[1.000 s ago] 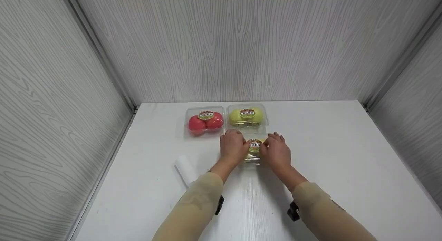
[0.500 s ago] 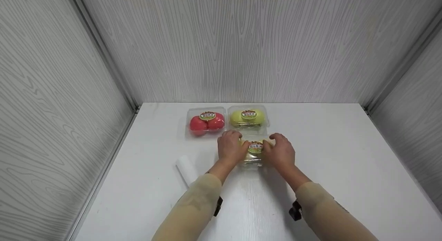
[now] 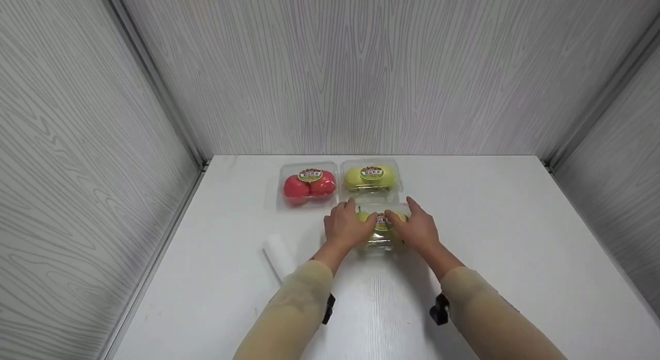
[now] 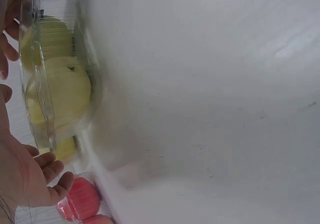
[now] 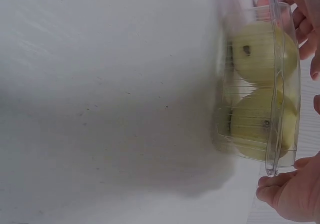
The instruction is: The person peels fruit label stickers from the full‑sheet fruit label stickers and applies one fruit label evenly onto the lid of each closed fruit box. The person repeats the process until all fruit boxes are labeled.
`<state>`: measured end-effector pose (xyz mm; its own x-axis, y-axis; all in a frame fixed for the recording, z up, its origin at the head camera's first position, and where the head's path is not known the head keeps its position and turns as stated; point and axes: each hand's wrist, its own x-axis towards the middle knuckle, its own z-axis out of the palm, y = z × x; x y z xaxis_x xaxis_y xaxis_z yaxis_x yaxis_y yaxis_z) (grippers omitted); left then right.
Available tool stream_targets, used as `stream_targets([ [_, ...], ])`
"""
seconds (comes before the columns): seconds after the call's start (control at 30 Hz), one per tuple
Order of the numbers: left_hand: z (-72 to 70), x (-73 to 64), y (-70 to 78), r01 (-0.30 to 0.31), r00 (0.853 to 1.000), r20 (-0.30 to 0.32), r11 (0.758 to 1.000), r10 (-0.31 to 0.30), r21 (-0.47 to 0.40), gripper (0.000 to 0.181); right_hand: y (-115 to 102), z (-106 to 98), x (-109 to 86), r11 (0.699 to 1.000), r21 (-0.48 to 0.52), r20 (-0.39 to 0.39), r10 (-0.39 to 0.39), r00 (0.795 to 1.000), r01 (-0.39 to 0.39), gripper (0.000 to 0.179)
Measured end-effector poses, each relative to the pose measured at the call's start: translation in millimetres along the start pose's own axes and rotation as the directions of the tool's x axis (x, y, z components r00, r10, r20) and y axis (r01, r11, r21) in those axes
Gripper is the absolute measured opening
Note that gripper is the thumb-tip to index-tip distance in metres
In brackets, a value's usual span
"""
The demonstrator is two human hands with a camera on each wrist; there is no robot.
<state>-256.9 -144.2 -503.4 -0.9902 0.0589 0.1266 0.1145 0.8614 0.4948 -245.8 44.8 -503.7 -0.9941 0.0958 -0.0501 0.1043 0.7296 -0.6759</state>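
Note:
In the head view a clear plastic clamshell box (image 3: 381,241) with an oval label on its lid stands on the table. It holds two yellow-green pears (image 5: 252,121), seen through its ribbed wall in the right wrist view. My left hand (image 3: 345,225) lies at its left end and my right hand (image 3: 420,228) at its right end. Both thumbs reach over the lid to the label. The other fingers are spread and loosely extended along the sides. In the left wrist view my left hand's fingertips (image 4: 62,184) are beside the lid's rim.
Behind stand a clear box of red round fruits (image 3: 309,185) and a clear box of yellow-green fruits (image 3: 370,179), side by side. A white roll (image 3: 279,256) lies at left, partly behind the left forearm. Grey wood-grain panels (image 3: 340,71) enclose the white table.
The fingers of both hands, more curled at the lid a second ago, have loosened and spread outward. The near box stays in about the same place, with more of its pears showing.

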Motion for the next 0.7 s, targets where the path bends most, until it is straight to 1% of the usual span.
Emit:
stream_targets([
  [0.17,7.6,2.6,-0.1,0.026,1.0,0.002,1.0,-0.026,-0.002,0.077,1.0,1.9,2.3,1.0,0.004,0.004,0.021,1.0,-0.022,0.092],
  [0.33,12.0,3.9,1.8,0.051,0.998,-0.026,0.999,-0.052,-0.008,0.078,0.9,5.5,3.3,0.999,-0.016,-0.013,0.037,0.999,-0.037,0.091],
  [0.47,12.7,3.1,4.7,0.051,0.997,-0.054,0.999,-0.051,-0.006,0.077,-0.6,7.1,3.1,0.998,-0.042,-0.032,0.041,0.999,-0.042,0.093],
  [0.7,12.3,4.0,6.0,0.046,0.996,-0.075,0.999,-0.045,0.011,0.071,-1.4,8.7,2.6,0.998,-0.053,-0.053,0.033,0.998,-0.036,0.091],
])
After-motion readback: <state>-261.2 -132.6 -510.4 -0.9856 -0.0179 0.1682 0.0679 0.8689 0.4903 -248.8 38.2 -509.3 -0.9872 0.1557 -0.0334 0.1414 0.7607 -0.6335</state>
